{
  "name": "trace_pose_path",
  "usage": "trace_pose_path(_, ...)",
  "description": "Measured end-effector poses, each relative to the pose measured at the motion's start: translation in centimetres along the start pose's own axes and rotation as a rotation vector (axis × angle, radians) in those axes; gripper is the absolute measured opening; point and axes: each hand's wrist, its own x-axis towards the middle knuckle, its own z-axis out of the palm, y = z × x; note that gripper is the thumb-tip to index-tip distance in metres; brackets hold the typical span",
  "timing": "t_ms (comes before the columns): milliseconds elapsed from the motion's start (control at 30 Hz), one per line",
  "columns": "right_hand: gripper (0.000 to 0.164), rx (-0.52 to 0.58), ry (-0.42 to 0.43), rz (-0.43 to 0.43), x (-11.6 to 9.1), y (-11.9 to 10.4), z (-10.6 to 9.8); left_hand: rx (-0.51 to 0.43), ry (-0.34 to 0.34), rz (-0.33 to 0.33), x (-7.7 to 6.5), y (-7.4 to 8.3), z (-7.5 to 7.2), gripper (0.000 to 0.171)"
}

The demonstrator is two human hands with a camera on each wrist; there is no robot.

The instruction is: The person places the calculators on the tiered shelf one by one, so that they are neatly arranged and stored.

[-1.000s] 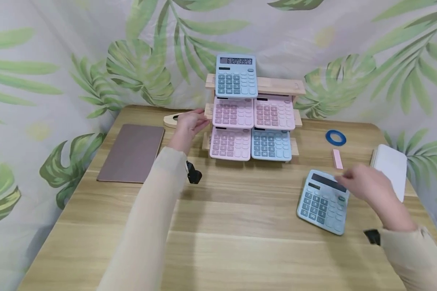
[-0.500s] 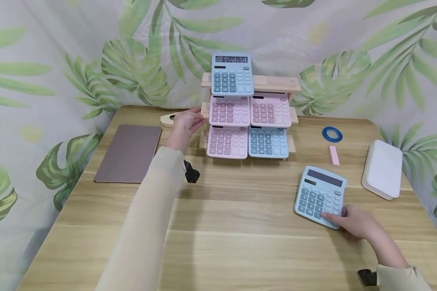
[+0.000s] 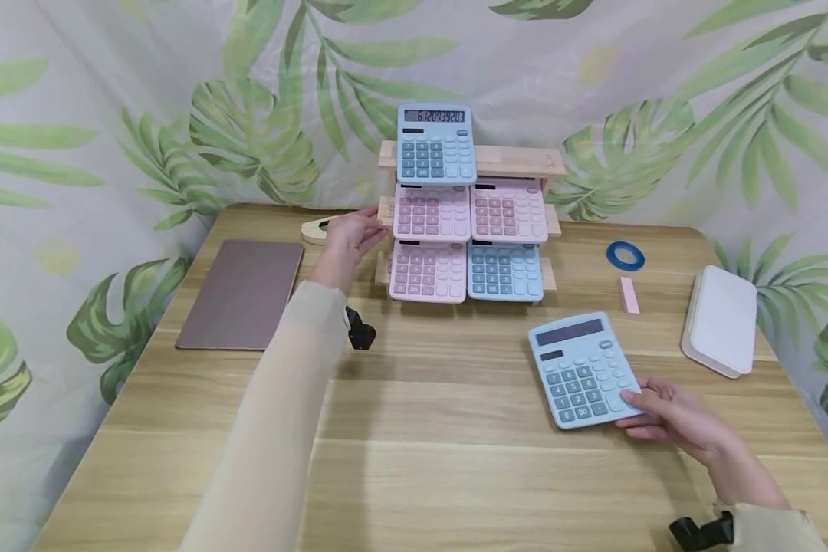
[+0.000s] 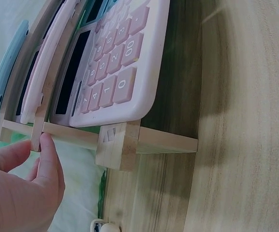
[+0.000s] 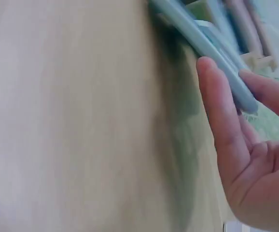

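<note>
A light blue calculator (image 3: 583, 372) is gripped at its lower right corner by my right hand (image 3: 683, 422), thumb on the keys and fingers beneath. In the right wrist view this calculator (image 5: 212, 50) is tilted, lifted off the wood. My left hand (image 3: 348, 241) pinches the left end of the middle bar of a wooden rack (image 3: 517, 161); the left wrist view shows thumb and fingertips on that bar (image 4: 39, 128). On the rack lean a blue calculator (image 3: 436, 146) on top, two pink calculators (image 3: 431, 213) in the middle, and a pink one (image 3: 428, 272) beside a blue one (image 3: 505, 272) below.
A brown notebook (image 3: 241, 295) lies on the left of the table (image 3: 455, 491), near a light wooden object (image 3: 313, 231) behind my left hand. On the right are a blue tape roll (image 3: 624, 256), a pink strip (image 3: 629, 295) and a white case (image 3: 721, 322). A patterned cloth hangs behind.
My right hand has come down to the loose blue calculator, taken hold of its lower right corner, and raised and turned it leftward. The left hand keeps its place on the rack.
</note>
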Motion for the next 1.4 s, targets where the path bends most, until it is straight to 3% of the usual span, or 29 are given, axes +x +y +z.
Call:
trace_pose_path(67, 0.019, 0.155, -0.139, -0.071, 0.1, -0.5, -0.2, 0.002, 0.001, -0.005, 0.0, -0.1, 0.0, 0.050)
trace_pose_path(133, 0.030, 0.294, -0.245, -0.129, 0.3, -1.3, -0.2, 0.002, 0.004, -0.006, 0.0, -0.2, -0.1, 0.051)
trace_pose_path(200, 0.038, 0.406, -0.305, -0.171, 0.7, -2.7, 0.0, 0.005, 0.004, -0.005, 0.0, -0.2, -0.2, 0.050)
trace_pose_path(267, 0.040, 0.473, -0.312, -0.220, 1.3, -4.5, 0.4, 0.001, 0.006, -0.002, 0.0, -0.1, -0.3, 0.050)
trace_pose_path(500, 0.025, 0.560, -0.153, -0.326, 5.3, -12.4, 2.1, -0.003, 0.001, 0.014, 0.1, 0.1, -0.2, 0.050)
trace_pose_path(600, 0.018, 0.614, -0.041, -0.328, 7.8, -15.4, 2.5, -0.006, 0.008, 0.006, 0.1, 0.0, -0.2, 0.050)
trace_pose_path(767, 0.023, 0.712, 0.119, -0.311, 11.6, -18.9, 3.2, -0.012, -0.012, 0.020, 0.0, -0.4, 0.2, 0.050)
trace_pose_path(967, 0.028, 0.722, 0.201, -0.296, 14.2, -20.7, 4.0, 0.008, -0.012, 0.037, -0.2, -0.7, 0.5, 0.049)
trace_pose_path(1133, 0.028, 0.630, 0.297, -0.313, 15.4, -21.5, 4.7, 0.003, -0.014, 0.032, -0.5, -0.5, 0.4, 0.048)
trace_pose_path(1400, 0.039, 0.499, 0.517, -0.295, 16.7, -22.5, 5.7, 0.002, -0.019, 0.023, -0.7, -0.5, 0.1, 0.047)
